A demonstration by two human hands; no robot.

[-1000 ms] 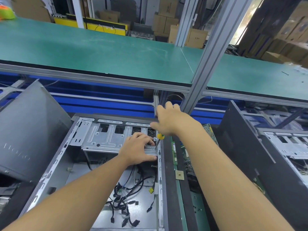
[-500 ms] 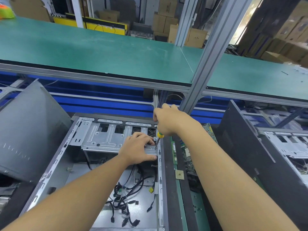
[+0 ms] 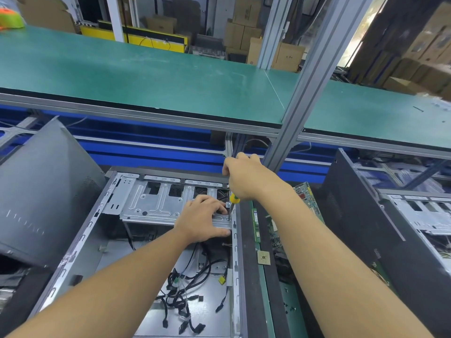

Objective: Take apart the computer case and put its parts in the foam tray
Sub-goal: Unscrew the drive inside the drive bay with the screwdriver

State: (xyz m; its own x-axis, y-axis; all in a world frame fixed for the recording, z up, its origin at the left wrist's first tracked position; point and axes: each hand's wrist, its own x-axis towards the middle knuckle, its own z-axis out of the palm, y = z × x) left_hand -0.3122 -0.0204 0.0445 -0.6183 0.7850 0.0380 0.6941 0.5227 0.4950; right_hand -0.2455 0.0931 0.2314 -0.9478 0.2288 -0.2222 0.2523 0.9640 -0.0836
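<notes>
The open computer case (image 3: 136,240) lies on its side at 6 o'clock. The right hand (image 3: 244,179) has its fingers wrapped around a yellow-handled screwdriver (image 3: 233,202), tip on a screw (image 3: 228,218) in the metal drive bracket (image 3: 158,203). The left hand (image 3: 202,220), fingers spread flat, presses the bracket, likely to steady it. Loose black cables (image 3: 185,298) lie inside the case. No foam tray is visible.

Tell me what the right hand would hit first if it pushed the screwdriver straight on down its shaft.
The right hand drives the screwdriver down into a screw on the drive cage. The tip looks already seated there, so the screw comes first, though contact is hard to confirm.
</notes>
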